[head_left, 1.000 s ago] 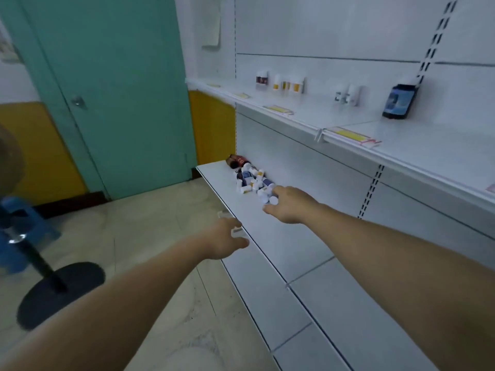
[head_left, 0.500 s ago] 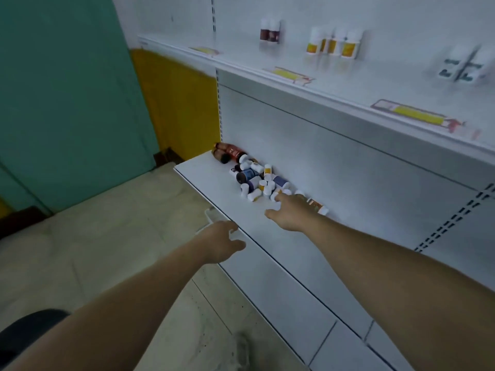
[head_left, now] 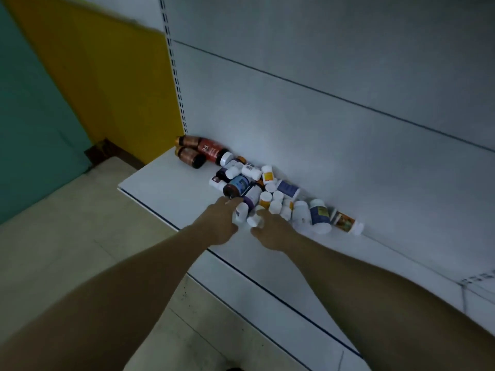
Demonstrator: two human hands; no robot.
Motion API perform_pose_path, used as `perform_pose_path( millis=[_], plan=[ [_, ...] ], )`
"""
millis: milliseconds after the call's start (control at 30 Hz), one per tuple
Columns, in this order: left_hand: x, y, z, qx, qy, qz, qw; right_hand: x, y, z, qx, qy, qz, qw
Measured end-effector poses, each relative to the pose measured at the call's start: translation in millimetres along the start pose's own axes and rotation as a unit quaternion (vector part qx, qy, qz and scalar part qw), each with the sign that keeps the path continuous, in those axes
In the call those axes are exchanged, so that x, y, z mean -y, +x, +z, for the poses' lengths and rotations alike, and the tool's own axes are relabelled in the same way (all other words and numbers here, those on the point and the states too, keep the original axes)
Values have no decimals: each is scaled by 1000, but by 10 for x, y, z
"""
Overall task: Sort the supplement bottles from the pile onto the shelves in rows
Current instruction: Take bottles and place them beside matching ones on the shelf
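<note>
Reaching into the pile (head_left: 270, 188) heaped on the low shelf (head_left: 166, 183) against the back panel (head_left: 321, 129), both hands meet at its near edge. The left hand (head_left: 218, 223) hides its fingers at its 12 o'clock, just below a dark bottle (head_left: 232, 190), so I cannot tell whether it grips anything. The right hand (head_left: 272, 232) sets thumb and forefinger either side of a white bottle (head_left: 253, 220); closed or not, I cannot say. The bottles lie on their sides, leaning on each other. Pull a low one out and I reckon the rest slump and roll toward 8 o'clock, off the lip onto the floor (head_left: 67, 250).
</note>
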State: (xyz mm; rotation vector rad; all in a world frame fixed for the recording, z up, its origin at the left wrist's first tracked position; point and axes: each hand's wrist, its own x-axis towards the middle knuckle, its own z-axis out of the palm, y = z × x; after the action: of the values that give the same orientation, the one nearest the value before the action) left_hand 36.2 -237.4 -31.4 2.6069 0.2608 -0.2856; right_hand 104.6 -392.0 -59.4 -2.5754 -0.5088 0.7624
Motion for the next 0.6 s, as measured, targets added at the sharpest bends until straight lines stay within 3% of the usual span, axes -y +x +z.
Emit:
perform_pose_path(
  millis=[100, 233, 333, 400, 433, 467, 500, 533, 567, 600],
  plan=[
    [181, 352, 155, 19, 14, 51, 998, -56, 243, 228, -76, -22, -12, 997],
    [345, 559, 362, -20, -35, 115, 993, -17, 401, 453, -180, 37, -24, 983],
    [370, 620, 392, -77, -96, 50, 991, 44, 382, 481, -220, 97, 26, 970],
    [322, 551, 292, -96, -251, -67, 961, 129, 195, 401, -242, 221, 78, 941],
    [273, 453, 205, -87, -399, -135, 903, 195, 40, 333, -239, 349, 109, 899],
    [210, 331, 87, -64, -560, -185, 805, 283, -133, 243, -219, 504, 130, 825],
    [158, 174, -39, -37, -689, -208, 694, 373, -321, 148, -174, 649, 142, 727],
    [112, -9, -168, -15, -765, -211, 608, 469, -522, 58, -135, 752, 137, 630],
    [72, -192, -292, 0, -797, -207, 567, 580, -722, -35, -108, 806, 124, 569],
    [24, -379, -423, 14, -809, -199, 553, 709, -922, -115, -95, 827, 108, 544]
  ],
)
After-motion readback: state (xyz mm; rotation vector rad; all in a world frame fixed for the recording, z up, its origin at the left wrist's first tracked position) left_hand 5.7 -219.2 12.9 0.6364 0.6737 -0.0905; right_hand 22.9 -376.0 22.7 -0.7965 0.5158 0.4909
